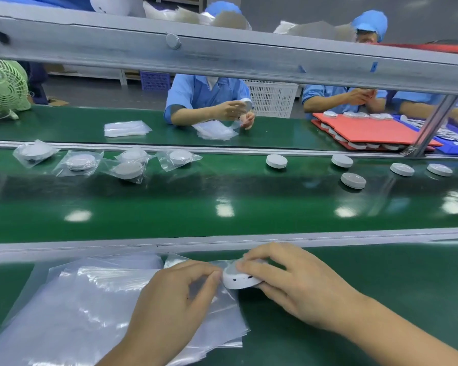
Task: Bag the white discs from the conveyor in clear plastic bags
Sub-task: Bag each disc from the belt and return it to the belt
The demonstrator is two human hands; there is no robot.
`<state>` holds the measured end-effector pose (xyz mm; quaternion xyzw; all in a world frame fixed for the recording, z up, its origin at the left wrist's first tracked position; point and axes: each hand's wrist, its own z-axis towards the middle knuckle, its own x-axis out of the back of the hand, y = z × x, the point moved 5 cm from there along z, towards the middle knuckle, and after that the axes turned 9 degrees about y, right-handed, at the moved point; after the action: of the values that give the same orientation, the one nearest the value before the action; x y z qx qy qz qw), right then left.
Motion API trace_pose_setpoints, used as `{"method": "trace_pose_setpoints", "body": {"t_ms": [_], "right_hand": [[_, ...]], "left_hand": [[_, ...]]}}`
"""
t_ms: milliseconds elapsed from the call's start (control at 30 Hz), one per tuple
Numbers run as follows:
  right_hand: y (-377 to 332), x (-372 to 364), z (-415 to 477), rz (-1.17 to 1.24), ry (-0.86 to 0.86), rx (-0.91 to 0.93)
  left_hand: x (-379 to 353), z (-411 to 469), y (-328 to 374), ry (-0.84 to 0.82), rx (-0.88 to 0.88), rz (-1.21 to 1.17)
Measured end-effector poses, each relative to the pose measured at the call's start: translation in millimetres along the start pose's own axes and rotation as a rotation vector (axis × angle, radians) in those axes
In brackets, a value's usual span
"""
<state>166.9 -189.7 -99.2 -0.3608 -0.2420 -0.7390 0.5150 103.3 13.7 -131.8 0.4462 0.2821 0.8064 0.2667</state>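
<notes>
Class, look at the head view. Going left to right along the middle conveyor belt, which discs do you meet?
first bagged disc → second bagged disc → last bagged disc → first bare disc → second-last bare disc → last bare disc. Overlapping pairs are left out.

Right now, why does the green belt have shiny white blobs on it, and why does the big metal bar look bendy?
Head view: the white blobs on the green conveyor belt are glare, lights reflecting off its glossy surface; head view: the metal rail bows because the wide-angle lens curves straight lines; head view: the stack of clear plastic bags glints too.
</notes>
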Motion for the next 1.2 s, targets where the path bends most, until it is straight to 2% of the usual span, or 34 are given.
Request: {"method": "trace_pose_setpoints", "body": {"t_ms": [133,267,400,500,567,600,667,767,867,967,1067,1133,1200], "right_hand": [[0.9,4.5,-0.1,0.153,0.169,-0.107],[7.3,8.4,-9.1,0.155,0.21,-0.122],[3.5,6.4,-15.9,0.188,0.251,-0.137],[-2.2,5.2,-12.6,0.346,0.385,-0.271],[-3.7,4.8,-8.9,0.444,0.491,-0.449],[-4.4,4.7,-6.5,0.496,0.529,-0.552],[-7.5,0.9,0.2,0.568,0.538,-0.693],[-15.8,-5.7,14.4,0.603,0.429,-0.724],[-19.4,-18.3,25.0,0.754,0.283,-0.789],[-18.4,-23.1,35.4,0.603,0.219,-0.711],[-3.7,-32.7,47.3,0.466,0.123,-0.644],[25.6,-39.5,55.7,0.439,0.133,-0.731],[68.9,-43.4,64.5,0.382,0.214,-0.911]], "left_hand": [[0.4,0.4,6.8,0.002,0.093,-0.225],[9.2,3.5,5.9,0.112,0.147,-0.253],[10.1,3.1,11.4,0.131,0.164,-0.248],[3.1,-0.8,20.8,-0.019,0.153,-0.383],[-3.5,-6.0,27.1,-0.149,0.2,-0.539],[-6.4,-7.9,28.3,-0.157,0.218,-0.563],[-8.6,-6.8,28.0,-0.035,0.241,-0.589],[-5.0,-1.9,23.1,0.175,0.334,-0.735],[1.2,1.6,19.3,0.274,0.388,-0.808],[2.7,4.6,20.4,0.299,0.368,-0.744],[-3.7,4.9,16.9,0.213,0.347,-0.687],[0.4,4.3,12.4,0.206,0.249,-0.387],[3.9,9.4,16.6,0.18,-0.043,-0.011]]}}
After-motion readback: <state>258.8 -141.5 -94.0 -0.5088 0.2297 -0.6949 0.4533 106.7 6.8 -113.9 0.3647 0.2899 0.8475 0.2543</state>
